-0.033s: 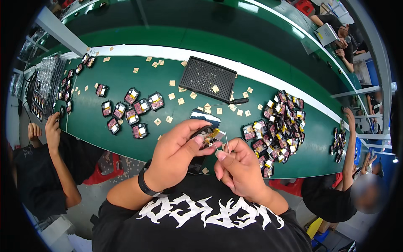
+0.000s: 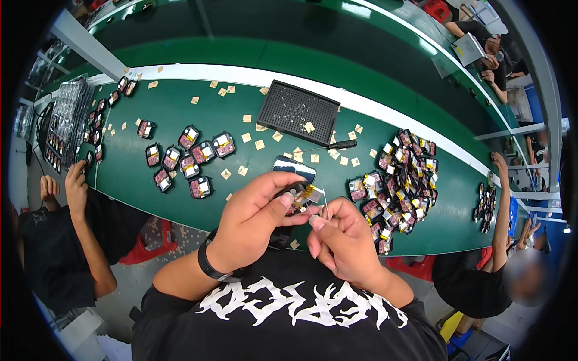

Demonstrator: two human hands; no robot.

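My left hand [image 2: 256,207], with a black band on its wrist, is closed around a small black device housing [image 2: 291,203] held above the table's near edge. Out of its far right side sticks a silver battery pouch with yellow tape [image 2: 314,192]. My right hand [image 2: 340,237] pinches thin metal tweezers [image 2: 326,204], whose prongs reach up beside the battery and the housing. Fingers hide part of the housing, and I cannot tell exactly what the tips touch. A phone [image 2: 295,167] lies on the table just beyond my hands.
Heaped similar device housings [image 2: 406,186] lie on the right; several more [image 2: 189,159] are spread on the left. Beyond stand a black perforated tray [image 2: 299,111] and a screwdriver [image 2: 342,145], among small beige squares [image 2: 259,145]. Co-workers sit on both sides; one's hand [image 2: 76,180] is at the left edge.
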